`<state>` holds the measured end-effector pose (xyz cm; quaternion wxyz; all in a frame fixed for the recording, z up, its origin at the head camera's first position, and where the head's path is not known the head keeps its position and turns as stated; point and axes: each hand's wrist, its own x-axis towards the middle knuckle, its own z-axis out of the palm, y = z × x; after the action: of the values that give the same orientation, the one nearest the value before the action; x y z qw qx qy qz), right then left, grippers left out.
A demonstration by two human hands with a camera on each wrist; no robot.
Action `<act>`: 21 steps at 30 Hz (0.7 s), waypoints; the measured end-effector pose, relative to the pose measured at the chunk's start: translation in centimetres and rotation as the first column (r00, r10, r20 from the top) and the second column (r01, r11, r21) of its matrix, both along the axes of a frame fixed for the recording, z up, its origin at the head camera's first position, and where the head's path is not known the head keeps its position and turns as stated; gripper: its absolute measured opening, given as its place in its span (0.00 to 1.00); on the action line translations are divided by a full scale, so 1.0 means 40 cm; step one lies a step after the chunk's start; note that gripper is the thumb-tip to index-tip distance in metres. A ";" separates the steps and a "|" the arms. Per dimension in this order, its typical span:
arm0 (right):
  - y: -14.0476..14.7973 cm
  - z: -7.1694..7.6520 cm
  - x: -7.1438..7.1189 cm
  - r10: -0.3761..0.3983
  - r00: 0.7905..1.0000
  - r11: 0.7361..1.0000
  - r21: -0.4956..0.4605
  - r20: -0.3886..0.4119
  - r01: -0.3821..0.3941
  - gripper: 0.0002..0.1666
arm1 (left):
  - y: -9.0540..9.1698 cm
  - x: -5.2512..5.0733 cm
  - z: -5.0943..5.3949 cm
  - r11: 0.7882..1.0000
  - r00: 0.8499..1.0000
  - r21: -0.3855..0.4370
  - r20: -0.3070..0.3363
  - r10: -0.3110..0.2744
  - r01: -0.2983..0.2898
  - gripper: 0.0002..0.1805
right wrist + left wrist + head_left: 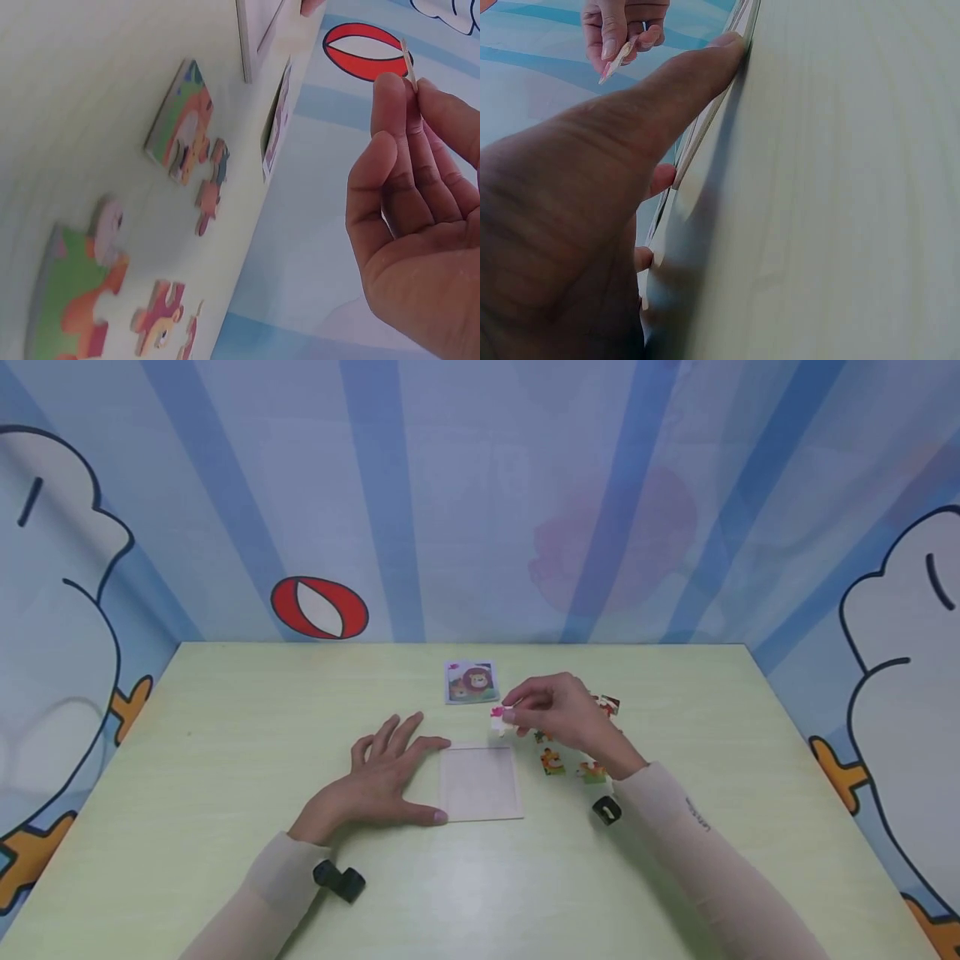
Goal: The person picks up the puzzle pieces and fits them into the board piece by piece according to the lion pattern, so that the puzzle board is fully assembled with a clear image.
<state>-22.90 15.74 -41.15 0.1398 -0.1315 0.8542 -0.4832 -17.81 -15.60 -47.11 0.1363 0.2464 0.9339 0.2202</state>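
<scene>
My right hand (558, 714) pinches a jigsaw puzzle piece (498, 720) with pink and white on it, held above the table. In the right wrist view that piece (408, 64) shows edge-on between thumb and fingertips. A square, pale puzzle tray (480, 783) lies flat below it, with no pieces in it. My left hand (378, 781) is spread along the tray's left side, its thumb (724, 46) touching the near corner and its index finger the far one. Loose puzzle pieces (552, 762) lie to the right of the tray, some hidden under my right hand and wrist.
Behind the tray lies a small square picture card (471, 682) showing a lion. The pale wooden table (247, 710) reaches back to a printed curtain (465, 502). Dark wrist devices (340, 882) sit by both sleeves.
</scene>
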 end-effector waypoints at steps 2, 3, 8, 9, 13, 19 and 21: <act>-0.006 -0.006 0.002 0.012 1.000 1.000 -0.002 0.000 -0.012 0.09 | 0.000 -0.001 -0.004 1.000 1.000 -0.001 -0.001 0.001 -0.001 0.53; -0.010 -0.008 0.003 0.020 1.000 1.000 -0.002 -0.002 -0.020 0.08 | -0.001 -0.002 -0.008 1.000 1.000 0.004 0.000 0.002 -0.002 0.53; -0.028 -0.015 0.004 0.051 0.999 0.999 0.007 0.005 -0.051 0.08 | -0.003 -0.005 -0.022 1.000 1.000 0.023 -0.005 0.008 -0.008 0.54; -0.032 -0.017 0.004 0.057 0.998 0.998 0.008 0.004 -0.057 0.08 | -0.004 -0.006 -0.022 1.000 1.000 0.028 -0.008 0.007 -0.006 0.54; -0.046 -0.024 0.000 0.074 0.997 0.997 0.018 0.021 -0.075 0.07 | -0.005 -0.008 -0.027 0.999 1.000 0.035 -0.016 0.009 -0.009 0.56; -0.071 -0.040 -0.004 0.089 0.993 0.996 0.013 0.072 -0.090 0.08 | -0.002 -0.005 -0.023 1.000 1.000 0.011 -0.002 0.017 -0.017 0.57; -0.080 -0.046 -0.004 0.084 0.992 0.996 0.005 0.090 -0.085 0.08 | 0.001 -0.002 -0.013 1.000 1.000 0.001 0.002 0.015 -0.015 0.57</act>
<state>-23.06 12.55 -42.97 0.1988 -0.1453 0.8428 -0.4786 -17.89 -15.57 -47.61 0.1355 0.2393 0.9355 0.2218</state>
